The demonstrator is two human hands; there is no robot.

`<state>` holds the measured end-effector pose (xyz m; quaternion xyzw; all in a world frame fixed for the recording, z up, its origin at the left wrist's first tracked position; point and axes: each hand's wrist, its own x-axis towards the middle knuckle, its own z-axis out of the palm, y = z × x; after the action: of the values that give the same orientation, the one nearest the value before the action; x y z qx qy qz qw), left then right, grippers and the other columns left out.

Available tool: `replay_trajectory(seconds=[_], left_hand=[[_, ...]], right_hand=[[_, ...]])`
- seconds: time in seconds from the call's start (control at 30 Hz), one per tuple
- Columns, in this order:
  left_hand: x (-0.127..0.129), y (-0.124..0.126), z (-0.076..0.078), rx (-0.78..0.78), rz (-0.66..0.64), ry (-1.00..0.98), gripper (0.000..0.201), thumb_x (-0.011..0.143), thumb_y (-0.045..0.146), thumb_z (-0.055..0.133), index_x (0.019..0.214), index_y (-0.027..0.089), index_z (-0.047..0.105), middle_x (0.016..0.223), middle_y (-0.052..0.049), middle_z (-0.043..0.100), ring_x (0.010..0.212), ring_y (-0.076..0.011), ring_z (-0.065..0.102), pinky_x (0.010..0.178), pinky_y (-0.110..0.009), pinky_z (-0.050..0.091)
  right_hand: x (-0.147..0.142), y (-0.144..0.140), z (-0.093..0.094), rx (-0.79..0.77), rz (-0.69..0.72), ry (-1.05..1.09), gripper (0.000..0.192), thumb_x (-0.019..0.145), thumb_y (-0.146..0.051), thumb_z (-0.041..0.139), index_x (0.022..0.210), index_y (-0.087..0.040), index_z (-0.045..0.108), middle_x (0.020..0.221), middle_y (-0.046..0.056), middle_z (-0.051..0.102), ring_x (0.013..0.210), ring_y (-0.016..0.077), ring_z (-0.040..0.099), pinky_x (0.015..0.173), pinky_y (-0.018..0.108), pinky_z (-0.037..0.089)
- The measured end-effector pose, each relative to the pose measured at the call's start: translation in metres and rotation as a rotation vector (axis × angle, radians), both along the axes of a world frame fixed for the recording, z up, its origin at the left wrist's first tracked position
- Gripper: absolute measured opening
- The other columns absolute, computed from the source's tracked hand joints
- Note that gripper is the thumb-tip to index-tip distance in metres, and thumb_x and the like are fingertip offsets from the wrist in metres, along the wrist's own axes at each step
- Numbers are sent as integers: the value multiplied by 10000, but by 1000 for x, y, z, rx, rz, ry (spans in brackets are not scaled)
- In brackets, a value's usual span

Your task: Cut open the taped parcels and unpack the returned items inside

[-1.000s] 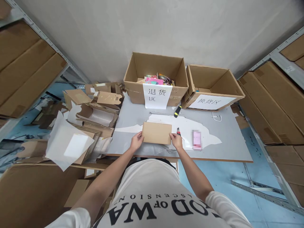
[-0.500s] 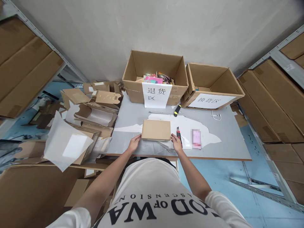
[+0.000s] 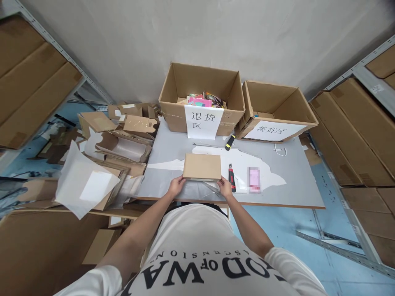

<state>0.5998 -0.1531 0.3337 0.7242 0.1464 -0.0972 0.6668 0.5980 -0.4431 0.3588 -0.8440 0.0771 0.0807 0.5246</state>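
Note:
A flat brown cardboard parcel [image 3: 202,166] lies on the grey table [image 3: 296,189] in front of me. My left hand [image 3: 176,185] touches its near left corner with the fingers curled at the edge. My right hand [image 3: 225,187] rests at its near right corner. Neither hand lifts it; the parcel sits flat. A red and black utility knife [image 3: 231,175] lies just right of my right hand. A pink blurred item [image 3: 254,180] lies further right.
Two open cartons with paper labels stand at the back: one [image 3: 200,96] with colourful items, one [image 3: 276,109] nearly bare. A yellow-black tool [image 3: 229,142] lies before them. Torn cardboard and white sheets [image 3: 101,164] pile up left. Shelves with boxes flank both sides.
Both hands slid from the parcel's side edges down to its near corners. The parcel shifted slightly away from me and lies flat.

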Motion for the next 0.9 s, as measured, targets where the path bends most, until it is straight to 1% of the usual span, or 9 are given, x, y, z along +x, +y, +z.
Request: replay_trajectory(seconds=[0.1, 0.2, 0.3, 0.43, 0.53, 0.63, 0.73, 0.83, 0.9], left_hand=[[1, 0, 12, 93, -29, -62, 421, 734, 373, 664, 1097, 160, 683, 1210, -83, 654, 1190, -298, 564, 1086, -460, 358], [5, -1, 27, 147, -5, -113, 498, 785, 405, 621, 1211, 149, 624, 1270, -87, 615, 1192, -274, 567, 1075, -429, 388], [12, -1, 39, 117, 40, -138, 535, 770, 424, 652, 1227, 150, 614, 1267, -94, 617, 1172, -271, 583, 1062, -418, 416], [19, -1, 48, 31, 125, -122, 602, 733, 391, 713, 1253, 117, 580, 1260, -143, 616, 1172, -275, 584, 1051, -429, 435], [19, -2, 49, -9, 146, -65, 642, 714, 355, 744, 1271, 107, 547, 1233, -179, 626, 1180, -292, 576, 1035, -457, 445], [16, -4, 45, -47, 148, -35, 653, 699, 341, 759, 1266, 114, 529, 1236, -192, 620, 1199, -302, 559, 1031, -479, 443], [14, -6, 40, -75, 148, -51, 649, 692, 363, 757, 1247, 113, 529, 1267, -200, 597, 1240, -304, 521, 1052, -480, 421], [16, -8, 37, -101, 98, -85, 651, 687, 400, 747, 1236, 115, 544, 1328, -189, 553, 1283, -297, 477, 1094, -456, 376], [17, -9, 36, -115, 62, -105, 688, 687, 425, 736, 1270, 122, 532, 1385, -171, 502, 1312, -291, 441, 1116, -441, 347]], right_hand=[[4, -6, 11, -53, 14, -21, 396, 816, -271, 508, 1178, -180, 641, 1065, 74, 725, 996, 243, 673, 926, 403, 495], [10, -9, 25, -51, -14, -49, 375, 819, -321, 541, 1149, -194, 667, 1091, 78, 716, 1003, 251, 673, 933, 400, 495], [19, -9, 41, -11, -88, -73, 374, 810, -394, 572, 1093, -182, 692, 1062, 93, 724, 997, 251, 677, 910, 373, 515], [30, -9, 57, 45, -152, -66, 386, 776, -481, 605, 944, -151, 714, 908, 105, 748, 868, 242, 706, 811, 346, 551], [36, -11, 58, 31, -180, -36, 387, 747, -526, 623, 838, -160, 708, 839, 97, 748, 789, 241, 710, 757, 345, 554], [39, -13, 53, 2, -196, 8, 381, 729, -544, 632, 792, -174, 696, 814, 89, 748, 757, 244, 711, 743, 351, 550], [44, -14, 47, 2, -206, 42, 374, 726, -541, 631, 788, -176, 689, 818, 92, 748, 748, 243, 711, 741, 352, 549], [49, -13, 44, 4, -211, 26, 364, 744, -518, 606, 817, -172, 693, 850, 98, 748, 782, 243, 709, 754, 352, 548], [52, -12, 42, 3, -204, -3, 352, 764, -490, 581, 849, -169, 699, 879, 99, 747, 826, 244, 704, 787, 357, 543]])
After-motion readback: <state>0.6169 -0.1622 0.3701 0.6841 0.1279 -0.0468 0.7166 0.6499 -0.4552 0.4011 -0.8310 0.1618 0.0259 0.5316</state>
